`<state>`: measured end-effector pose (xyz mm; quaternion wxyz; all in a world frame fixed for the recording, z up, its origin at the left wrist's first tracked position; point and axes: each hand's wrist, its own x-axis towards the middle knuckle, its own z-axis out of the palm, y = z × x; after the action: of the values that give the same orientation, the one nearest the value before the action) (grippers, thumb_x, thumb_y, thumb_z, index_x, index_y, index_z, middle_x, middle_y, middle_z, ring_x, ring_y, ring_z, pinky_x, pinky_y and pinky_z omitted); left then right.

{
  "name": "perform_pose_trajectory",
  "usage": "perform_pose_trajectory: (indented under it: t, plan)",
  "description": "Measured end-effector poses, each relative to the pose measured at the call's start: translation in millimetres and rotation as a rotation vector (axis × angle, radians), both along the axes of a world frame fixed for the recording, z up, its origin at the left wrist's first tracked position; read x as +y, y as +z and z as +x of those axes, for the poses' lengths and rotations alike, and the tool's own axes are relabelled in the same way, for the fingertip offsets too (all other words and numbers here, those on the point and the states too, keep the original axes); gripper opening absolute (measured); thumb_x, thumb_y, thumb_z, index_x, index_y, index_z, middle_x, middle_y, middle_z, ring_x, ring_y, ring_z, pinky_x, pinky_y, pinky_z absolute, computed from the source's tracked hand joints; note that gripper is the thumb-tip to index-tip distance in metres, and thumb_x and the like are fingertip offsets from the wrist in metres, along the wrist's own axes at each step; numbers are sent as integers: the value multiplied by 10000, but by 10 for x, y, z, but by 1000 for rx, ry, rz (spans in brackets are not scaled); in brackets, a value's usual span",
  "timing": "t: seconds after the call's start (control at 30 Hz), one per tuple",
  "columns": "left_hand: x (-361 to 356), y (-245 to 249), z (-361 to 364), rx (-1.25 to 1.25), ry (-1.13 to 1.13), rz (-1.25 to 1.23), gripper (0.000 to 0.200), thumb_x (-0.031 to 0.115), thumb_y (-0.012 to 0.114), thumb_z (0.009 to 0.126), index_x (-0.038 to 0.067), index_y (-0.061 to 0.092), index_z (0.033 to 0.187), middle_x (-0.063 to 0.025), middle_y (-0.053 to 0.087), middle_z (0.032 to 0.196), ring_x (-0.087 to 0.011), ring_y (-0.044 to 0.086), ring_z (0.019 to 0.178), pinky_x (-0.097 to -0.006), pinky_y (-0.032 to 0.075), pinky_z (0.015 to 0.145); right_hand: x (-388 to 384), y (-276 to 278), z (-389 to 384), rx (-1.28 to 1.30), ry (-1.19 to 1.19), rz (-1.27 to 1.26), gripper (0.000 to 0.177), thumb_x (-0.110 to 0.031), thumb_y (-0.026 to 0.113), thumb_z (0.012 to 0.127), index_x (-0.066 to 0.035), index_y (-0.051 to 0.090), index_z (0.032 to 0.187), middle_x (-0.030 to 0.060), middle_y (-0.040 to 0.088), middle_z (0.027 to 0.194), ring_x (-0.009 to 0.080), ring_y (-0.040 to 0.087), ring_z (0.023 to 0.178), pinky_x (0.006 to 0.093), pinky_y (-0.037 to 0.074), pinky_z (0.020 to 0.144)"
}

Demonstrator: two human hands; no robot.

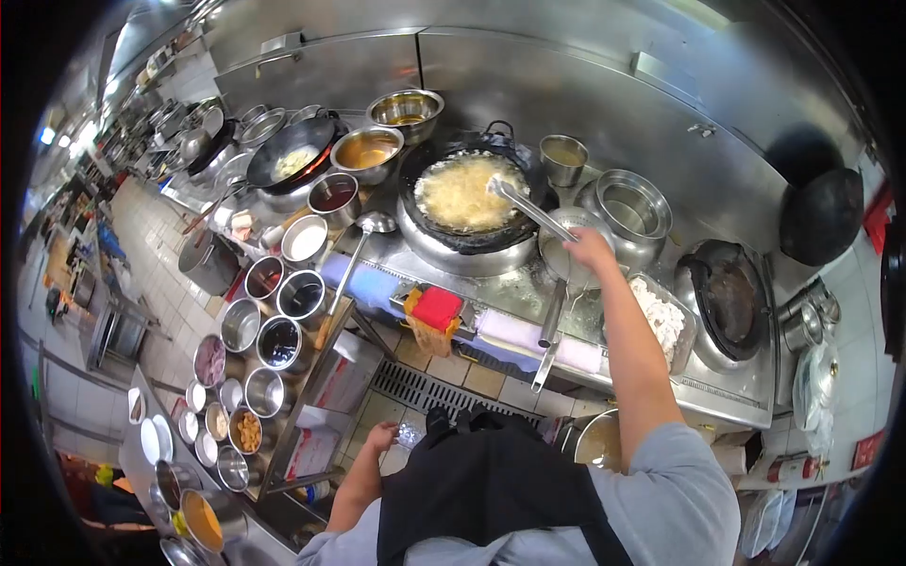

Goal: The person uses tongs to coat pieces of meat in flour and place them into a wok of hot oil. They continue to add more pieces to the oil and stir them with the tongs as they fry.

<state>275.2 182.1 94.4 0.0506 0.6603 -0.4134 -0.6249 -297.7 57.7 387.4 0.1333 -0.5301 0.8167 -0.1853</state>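
My right hand (590, 248) is closed round a pair of metal tongs (538, 215). Their tips reach into the right side of a black wok (514, 229), where pale pieces of food (467, 193) bubble in golden oil. Low down by my black apron (472, 491), my left hand (382, 437) is closed on a small clear, shiny item (408, 435) whose kind I cannot make out. A long-handled strainer (555, 300) lies just below my right hand. Under my right forearm, a clear tray (681, 354) holds white raw pieces (658, 316).
A second wok (283, 151) with food sits over flame at the left. Steel bowls of oil (368, 151) stand between the woks. A ladle (377, 223) rests beside several sauce pots (281, 341). Folded towels (514, 330) line the stove's front edge; another burner (731, 297) is at right.
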Motion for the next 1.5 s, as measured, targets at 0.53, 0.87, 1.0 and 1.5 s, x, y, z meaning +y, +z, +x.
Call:
perform_pose_trajectory:
  t: [0.53,0.87,1.0,1.5]
  plan:
    - [53,-187,-423,-108,-460,17,302,296,517,888,103,537,1120,-35,622,865,-159,591,666,-306,437,505,2769,353,-607,248,-613,-139,375,-265,632,782,-146,596,1135,188,622,990,356,580,939,420,461,797]
    - [-825,-248,-1461,34,-516,-133,305,258,528,859,33,585,1056,-45,610,751,-153,563,603,-288,454,521,3480,229,-536,176,-667,365,458,-318,640,755,-102,561,1150,176,607,1058,341,568,997,432,450,842]
    - [-880,-111,-1715,142,-555,-176,286,242,534,849,54,588,1058,-47,625,763,-143,573,600,-281,448,513,3100,-447,-793,188,-596,418,389,-304,629,756,-60,594,1056,160,611,1055,331,568,1004,433,456,843]
    - [-205,-665,-164,-207,-1350,-424,213,163,652,699,45,580,862,-94,599,840,-262,601,790,-374,520,587,3879,378,-623,60,-632,63,392,-232,676,716,-112,614,1084,177,632,990,348,590,940,413,456,802]
